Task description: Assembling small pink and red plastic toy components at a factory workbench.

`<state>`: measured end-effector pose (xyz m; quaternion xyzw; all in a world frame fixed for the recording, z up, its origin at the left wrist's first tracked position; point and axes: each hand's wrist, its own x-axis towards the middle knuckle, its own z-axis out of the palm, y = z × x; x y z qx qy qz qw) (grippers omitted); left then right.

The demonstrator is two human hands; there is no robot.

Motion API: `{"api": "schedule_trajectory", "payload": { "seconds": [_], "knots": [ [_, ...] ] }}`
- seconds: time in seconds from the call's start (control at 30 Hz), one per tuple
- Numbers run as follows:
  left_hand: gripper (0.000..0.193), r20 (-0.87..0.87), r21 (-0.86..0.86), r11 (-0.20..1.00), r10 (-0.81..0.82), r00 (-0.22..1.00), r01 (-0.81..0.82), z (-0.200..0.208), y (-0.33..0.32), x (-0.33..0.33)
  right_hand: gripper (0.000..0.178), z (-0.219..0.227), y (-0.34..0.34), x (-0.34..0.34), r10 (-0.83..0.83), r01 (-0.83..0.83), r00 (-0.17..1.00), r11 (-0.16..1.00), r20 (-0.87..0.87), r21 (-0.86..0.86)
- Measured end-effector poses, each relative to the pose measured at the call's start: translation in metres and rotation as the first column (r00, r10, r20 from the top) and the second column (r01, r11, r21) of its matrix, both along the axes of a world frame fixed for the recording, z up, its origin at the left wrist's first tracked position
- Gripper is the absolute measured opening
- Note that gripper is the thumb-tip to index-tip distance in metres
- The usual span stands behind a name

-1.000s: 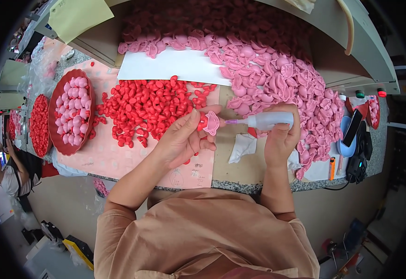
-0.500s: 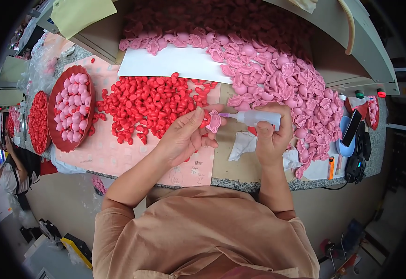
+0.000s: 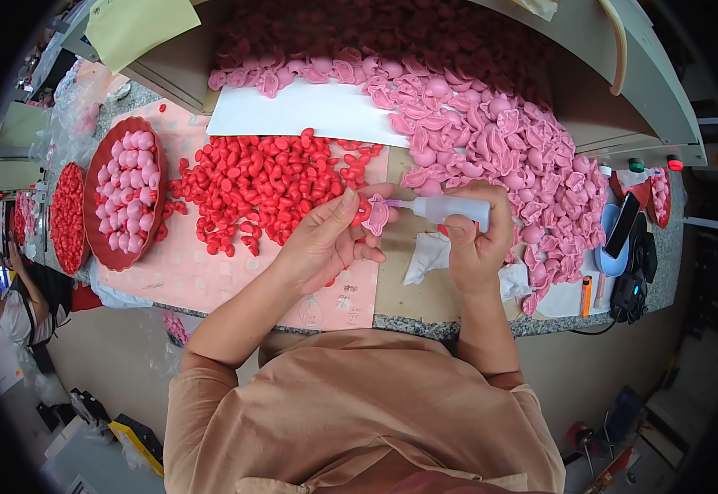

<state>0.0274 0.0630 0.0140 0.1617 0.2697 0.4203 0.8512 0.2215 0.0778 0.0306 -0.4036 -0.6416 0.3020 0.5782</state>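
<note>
Between the thumb and fingers of my left hand [image 3: 320,239] is a small pink shell-shaped plastic piece [image 3: 377,216], its hollow side showing. A red plastic piece [image 3: 362,211] sits in the same pinch, right against it. My right hand [image 3: 482,239] is wrapped round a translucent squeeze bottle [image 3: 451,209] held nearly level. Its thin purple needle tip [image 3: 393,202] points left and reaches the rim of the pink piece. Whether any liquid is coming out is too small to tell.
Red pieces [image 3: 268,181] are heaped left of centre on pink paper. Pink shells [image 3: 499,140] spill from a shelf box at right. A red scalloped tray [image 3: 120,257] holds joined pieces. White tissue [image 3: 429,257], an orange lighter-like stick [image 3: 586,296] and a phone [image 3: 622,226] lie nearby.
The squeeze bottle and my right hand have shifted slightly left, and the needle tip has moved a little along the pink piece. My left hand stays almost still.
</note>
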Motion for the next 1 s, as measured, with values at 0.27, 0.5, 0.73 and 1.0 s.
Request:
{"api": "schedule_trajectory", "payload": {
  "seconds": [0.27,0.5,0.73,1.0],
  "knots": [
    [0.054,-0.002,0.013,1.0,-0.008,1.0,0.008,0.0006,0.0,0.0001,0.043,0.0001,-0.0017,0.0019,0.009,-0.016,0.992,0.999,0.128,0.047],
    [0.055,-0.016,0.005,1.0,-0.014,1.0,0.015,0.0012,0.0008,-0.0003,0.037,-0.005,0.0016,0.0025,-0.014,0.009,0.998,0.997,0.066,0.073],
    [0.055,-0.01,-0.033,0.999,-0.001,1.0,0.001,0.0005,0.0008,-0.0007,0.04,-0.0045,0.0012,0.0039,-0.016,0.008,0.996,0.996,0.082,0.089],
    [0.055,-0.027,-0.027,1.0,-0.006,1.0,0.005,0.001,0.0008,-0.0013,0.036,-0.006,0.0014,0.0025,-0.013,0.006,0.996,0.996,0.084,0.084]
  ]
}}
